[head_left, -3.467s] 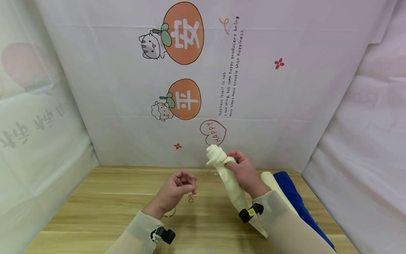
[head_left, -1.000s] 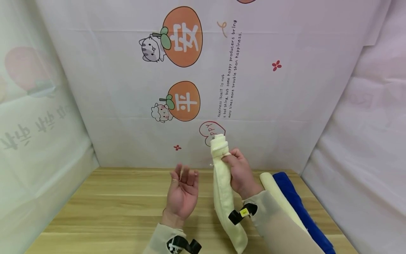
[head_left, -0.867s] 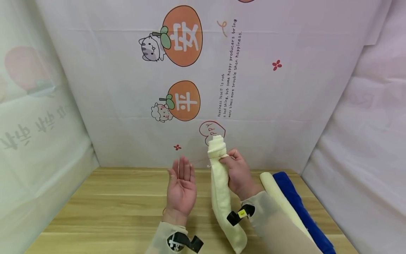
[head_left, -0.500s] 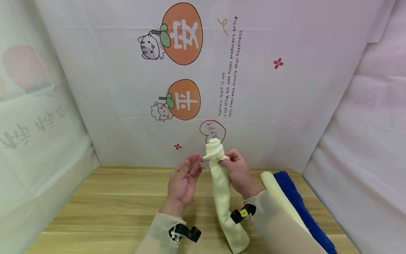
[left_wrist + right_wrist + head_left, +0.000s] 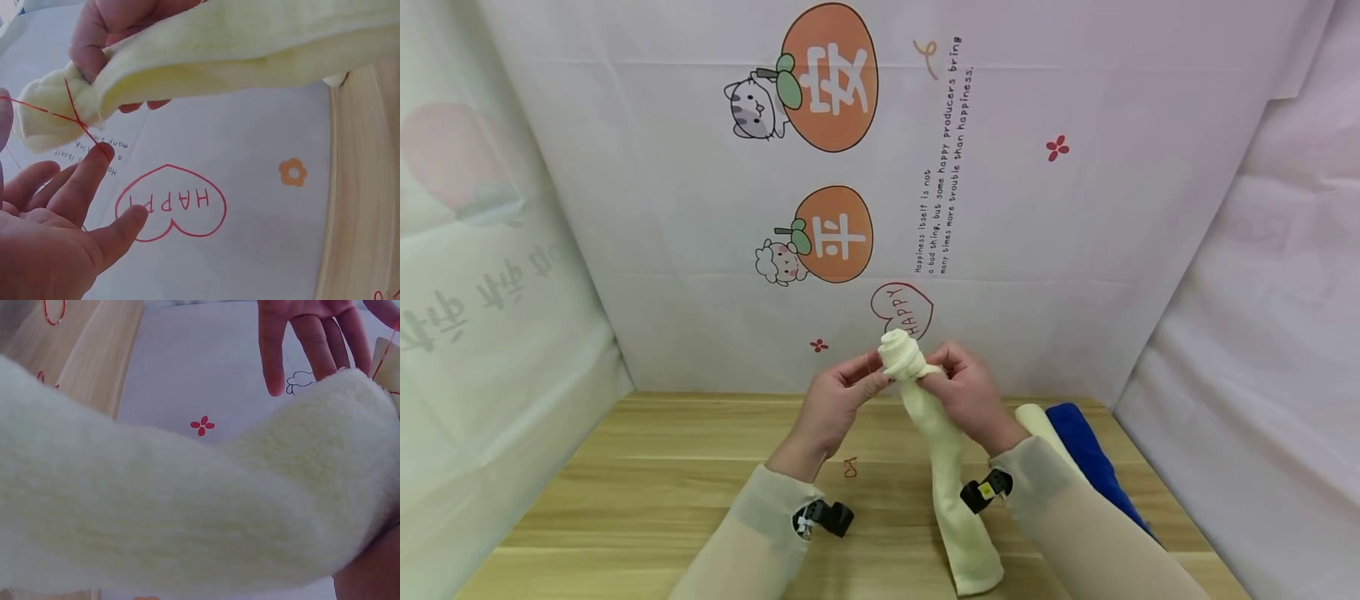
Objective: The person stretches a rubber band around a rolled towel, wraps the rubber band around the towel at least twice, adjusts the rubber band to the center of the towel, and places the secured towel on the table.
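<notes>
A pale yellow towel (image 5: 947, 467), folded lengthwise, hangs from my right hand (image 5: 970, 392), which grips it just below a bunched, rolled top (image 5: 901, 354). Its lower end reaches down toward the table. Thin red string (image 5: 50, 111) goes round the neck of that bunch and crosses itself there in the left wrist view. On the left side, my left hand (image 5: 838, 404) holds the string between thumb and fingers, and one strand runs to a fingertip. Most of the string is too fine to follow in the head view. The towel blocks much of the right wrist view.
Another pale yellow rolled towel (image 5: 1041, 425) and a blue towel (image 5: 1090, 454) lie side by side on the right of the wooden table (image 5: 662, 500). A loose curl of red string (image 5: 850, 468) lies at the middle. White printed cloth (image 5: 1000, 250) walls the back and sides.
My left hand has come from an open palm apart from the towel up to its bunched neck, with the red string. The towel top tilts left; my right hand keeps its grip.
</notes>
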Motion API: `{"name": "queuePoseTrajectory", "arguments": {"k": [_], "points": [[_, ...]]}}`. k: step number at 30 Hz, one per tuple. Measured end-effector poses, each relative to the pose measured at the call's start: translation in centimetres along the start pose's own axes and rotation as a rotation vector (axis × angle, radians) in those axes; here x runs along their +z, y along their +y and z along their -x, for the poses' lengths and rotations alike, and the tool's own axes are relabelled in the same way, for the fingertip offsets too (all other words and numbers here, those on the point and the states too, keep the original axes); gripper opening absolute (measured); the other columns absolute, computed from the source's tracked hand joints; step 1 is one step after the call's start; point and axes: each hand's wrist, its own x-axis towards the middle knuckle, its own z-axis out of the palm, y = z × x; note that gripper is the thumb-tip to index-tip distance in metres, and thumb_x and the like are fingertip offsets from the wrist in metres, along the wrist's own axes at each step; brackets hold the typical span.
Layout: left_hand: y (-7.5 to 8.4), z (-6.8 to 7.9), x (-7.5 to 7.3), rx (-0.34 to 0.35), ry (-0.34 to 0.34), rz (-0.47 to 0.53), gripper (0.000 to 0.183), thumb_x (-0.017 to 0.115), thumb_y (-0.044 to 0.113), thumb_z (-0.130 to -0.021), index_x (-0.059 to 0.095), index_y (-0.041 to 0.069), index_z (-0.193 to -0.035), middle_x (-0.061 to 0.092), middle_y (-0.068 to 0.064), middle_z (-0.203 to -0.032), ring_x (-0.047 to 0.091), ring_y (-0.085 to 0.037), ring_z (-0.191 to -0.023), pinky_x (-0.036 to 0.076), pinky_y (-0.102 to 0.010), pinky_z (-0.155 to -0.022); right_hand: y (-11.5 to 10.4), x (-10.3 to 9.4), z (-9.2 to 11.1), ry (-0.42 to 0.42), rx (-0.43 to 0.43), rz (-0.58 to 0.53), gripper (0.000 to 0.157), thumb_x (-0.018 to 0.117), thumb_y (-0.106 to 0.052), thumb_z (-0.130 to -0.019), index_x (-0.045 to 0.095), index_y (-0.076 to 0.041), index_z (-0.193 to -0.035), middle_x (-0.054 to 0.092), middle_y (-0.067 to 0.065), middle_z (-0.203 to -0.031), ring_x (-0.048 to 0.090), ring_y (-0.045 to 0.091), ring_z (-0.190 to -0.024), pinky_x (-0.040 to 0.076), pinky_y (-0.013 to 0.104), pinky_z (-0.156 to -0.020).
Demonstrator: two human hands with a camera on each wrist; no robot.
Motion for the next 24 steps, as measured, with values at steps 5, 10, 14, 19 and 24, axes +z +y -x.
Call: {"name": "queuePoseTrajectory", "arguments": {"k": [5, 10, 14, 19, 24], "points": [[0.4, -0.1, 0.1, -0.003, -0.007, -0.055, 0.058, 0.076, 0.022, -0.091, 0.054, 0.006, -0.142, 0.058, -0.011, -0.136, 0.056, -0.024, -0.122, 0.049, -0.034, -0.096, -0.1, 0.1, 0.3, -0.061, -0.057, 0.111, 0.006, 0.070, -0.006, -0.088, 0.064, -0.007, -0.087, 0.065, 0.008, -0.090, 0.058, 0.024, -0.070, 0.051, 0.031, -0.054], [0.7, -0.2, -0.3, -0.010, -0.039, -0.184, 0.064, 0.080, 0.027, -0.087, 0.055, 0.012, -0.143, 0.054, -0.007, -0.142, 0.060, -0.025, -0.117, 0.052, -0.032, -0.090, -0.4, -0.3, 0.5, -0.185, -0.153, 0.311, 0.014, 0.067, -0.002, -0.082, 0.064, -0.015, -0.081, 0.062, 0.001, -0.081, 0.052, 0.016, -0.063, 0.046, 0.029, -0.050], [1.1, -0.2, -0.5, -0.029, -0.112, -0.336, 0.066, 0.083, 0.034, -0.083, 0.058, 0.016, -0.141, 0.053, 0.003, -0.144, 0.063, -0.018, -0.105, 0.055, -0.028, -0.081, -0.9, -0.6, 0.4, -0.282, -0.230, 0.454, 0.021, 0.067, 0.000, -0.079, 0.064, -0.021, -0.082, 0.061, -0.005, -0.081, 0.050, 0.015, -0.064, 0.045, 0.031, -0.056], [1.2, -0.2, -0.2, -0.028, -0.221, -0.519, 0.064, 0.085, 0.037, -0.080, 0.064, 0.013, -0.135, 0.062, 0.002, -0.132, 0.059, -0.014, -0.080, 0.051, -0.028, -0.066, -1.3, -0.6, 0.3, -0.384, -0.293, 0.557, 0.024, 0.070, 0.001, -0.081, 0.065, -0.022, -0.084, 0.064, -0.010, -0.095, 0.057, 0.013, -0.082, 0.050, 0.033, -0.069], [1.1, -0.3, 0.2, 0.006, -0.250, -0.626, 0.056, 0.087, 0.033, -0.078, 0.070, 0.009, -0.125, 0.071, 0.002, -0.104, 0.060, -0.014, -0.071, 0.053, -0.030, -0.060, -1.8, -0.3, 0.6, -0.409, -0.285, 0.590, 0.021, 0.073, -0.003, -0.085, 0.067, -0.022, -0.089, 0.067, -0.007, -0.106, 0.059, 0.014, -0.091, 0.051, 0.034, -0.075]]}}
